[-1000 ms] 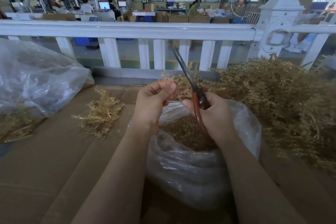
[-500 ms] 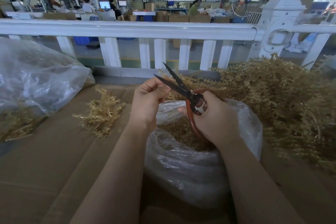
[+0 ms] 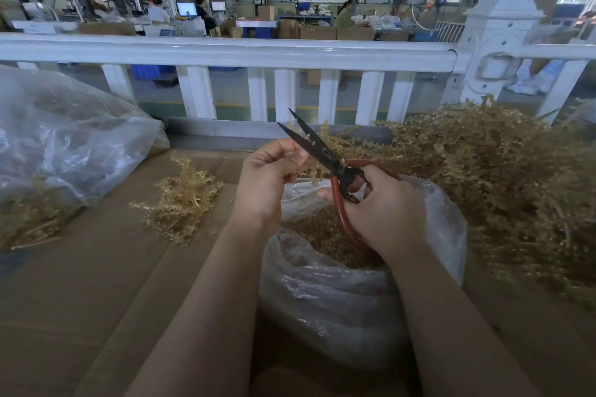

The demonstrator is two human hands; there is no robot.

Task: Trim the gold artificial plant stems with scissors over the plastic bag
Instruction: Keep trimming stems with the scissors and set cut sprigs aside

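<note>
Scissors (image 3: 325, 155) in right hand (image 3: 383, 209), blades parted around gold stem (image 3: 317, 167).

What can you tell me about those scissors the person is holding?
The scissors have two long, dark, pointed blades and looped orange-red handles. The blades stand apart, tips pointing up and to the left, toward the white railing. The right hand grips the handles above the open plastic bag. The left hand pinches a gold stem beside the blades; whether it lies between them is unclear.
</note>
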